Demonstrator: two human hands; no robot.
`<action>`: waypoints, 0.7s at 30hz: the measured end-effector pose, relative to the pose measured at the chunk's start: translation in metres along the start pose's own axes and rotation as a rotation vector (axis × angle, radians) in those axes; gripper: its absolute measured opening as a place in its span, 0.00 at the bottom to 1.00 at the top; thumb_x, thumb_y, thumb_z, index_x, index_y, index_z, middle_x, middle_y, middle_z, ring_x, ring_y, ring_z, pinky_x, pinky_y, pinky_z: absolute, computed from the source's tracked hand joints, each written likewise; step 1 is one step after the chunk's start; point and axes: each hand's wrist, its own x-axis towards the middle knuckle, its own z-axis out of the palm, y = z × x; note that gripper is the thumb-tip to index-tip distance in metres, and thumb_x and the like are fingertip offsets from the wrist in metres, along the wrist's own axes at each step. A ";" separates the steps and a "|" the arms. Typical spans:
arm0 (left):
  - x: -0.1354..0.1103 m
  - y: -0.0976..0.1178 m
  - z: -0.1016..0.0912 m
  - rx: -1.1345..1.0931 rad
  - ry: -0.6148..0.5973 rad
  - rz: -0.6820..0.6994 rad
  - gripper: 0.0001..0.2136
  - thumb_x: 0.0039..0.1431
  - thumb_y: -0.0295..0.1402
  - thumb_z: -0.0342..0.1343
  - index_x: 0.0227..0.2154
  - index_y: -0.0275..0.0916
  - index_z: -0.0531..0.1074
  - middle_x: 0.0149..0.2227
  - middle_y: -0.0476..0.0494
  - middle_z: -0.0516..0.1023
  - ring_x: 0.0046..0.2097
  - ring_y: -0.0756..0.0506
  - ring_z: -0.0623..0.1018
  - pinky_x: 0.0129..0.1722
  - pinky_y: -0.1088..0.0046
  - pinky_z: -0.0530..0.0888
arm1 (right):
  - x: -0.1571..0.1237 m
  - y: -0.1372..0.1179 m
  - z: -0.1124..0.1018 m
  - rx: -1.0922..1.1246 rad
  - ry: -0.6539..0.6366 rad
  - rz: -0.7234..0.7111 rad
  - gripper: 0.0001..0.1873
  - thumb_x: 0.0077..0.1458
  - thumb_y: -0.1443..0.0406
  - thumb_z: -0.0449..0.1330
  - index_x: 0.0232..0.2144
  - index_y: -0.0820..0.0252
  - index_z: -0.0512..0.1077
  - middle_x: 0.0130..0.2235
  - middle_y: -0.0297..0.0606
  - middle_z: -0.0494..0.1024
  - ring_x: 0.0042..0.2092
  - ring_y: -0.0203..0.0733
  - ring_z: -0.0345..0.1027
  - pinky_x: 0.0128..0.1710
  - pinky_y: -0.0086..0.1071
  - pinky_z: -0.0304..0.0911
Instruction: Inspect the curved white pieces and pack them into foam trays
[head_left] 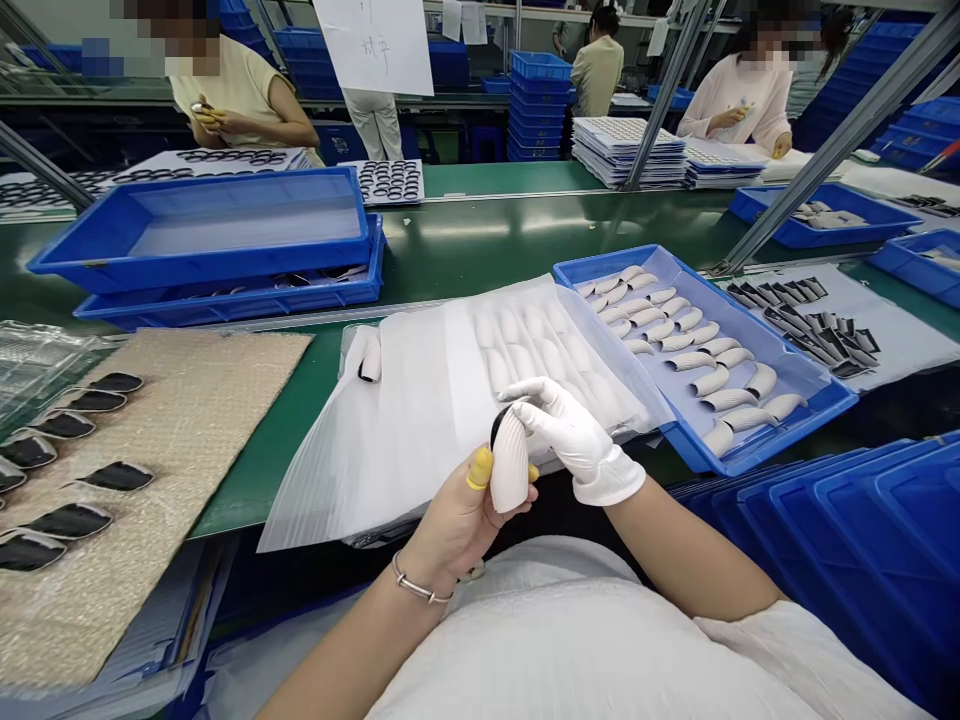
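In front of my body, my left hand (469,505), with yellow finger covers, grips a curved white ribbed sleeve-like piece (511,468) between thumb and fingers. Its dark inner side shows at the upper left edge. My right hand (574,435), in a white glove, pinches at the top of the same piece. Just beyond lies a stack of thin white sheets (405,420), with rows of similar pieces showing faintly under the top sheet. One more white piece (370,357) lies at the stack's left end, its dark opening facing me.
At right, a blue tray (679,455) holds many white pieces, beside dark pieces (832,335) on paper. At left are a tan board (202,440) with black pieces and stacked blue trays (225,265). Metal posts slant over the green table (465,255). Several people work beyond.
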 end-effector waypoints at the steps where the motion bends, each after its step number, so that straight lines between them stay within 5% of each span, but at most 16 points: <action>1: 0.000 0.001 0.000 0.037 0.019 0.017 0.23 0.51 0.52 0.66 0.37 0.34 0.78 0.34 0.42 0.82 0.33 0.47 0.81 0.33 0.75 0.79 | -0.001 -0.002 0.000 -0.062 0.007 0.010 0.19 0.59 0.54 0.63 0.48 0.57 0.71 0.39 0.37 0.75 0.37 0.38 0.70 0.40 0.35 0.68; 5: 0.000 0.004 0.001 0.139 0.069 0.063 0.22 0.54 0.52 0.64 0.37 0.36 0.75 0.33 0.44 0.80 0.33 0.48 0.79 0.34 0.74 0.76 | -0.007 -0.007 0.001 -0.333 0.001 -0.060 0.29 0.57 0.58 0.64 0.59 0.55 0.65 0.54 0.44 0.72 0.52 0.46 0.70 0.54 0.45 0.65; 9: 0.001 0.008 0.001 0.214 0.090 0.118 0.21 0.55 0.53 0.63 0.31 0.37 0.72 0.27 0.49 0.75 0.30 0.50 0.73 0.32 0.75 0.72 | -0.017 -0.015 0.003 -0.655 -0.115 -0.304 0.40 0.52 0.59 0.67 0.64 0.58 0.60 0.67 0.52 0.55 0.68 0.56 0.51 0.66 0.52 0.51; 15: 0.006 0.010 0.000 0.336 0.162 0.109 0.22 0.52 0.50 0.66 0.41 0.38 0.72 0.34 0.47 0.77 0.34 0.47 0.75 0.37 0.70 0.71 | -0.024 -0.033 0.010 -1.023 -0.269 -0.446 0.37 0.50 0.56 0.69 0.60 0.61 0.65 0.65 0.57 0.59 0.67 0.64 0.50 0.65 0.59 0.52; 21: 0.005 0.013 0.000 0.509 0.225 0.151 0.23 0.53 0.51 0.65 0.43 0.38 0.71 0.36 0.46 0.77 0.37 0.45 0.75 0.39 0.68 0.70 | -0.019 -0.030 0.013 -1.003 -0.232 -0.431 0.33 0.47 0.61 0.68 0.55 0.60 0.68 0.62 0.56 0.63 0.61 0.60 0.61 0.59 0.53 0.62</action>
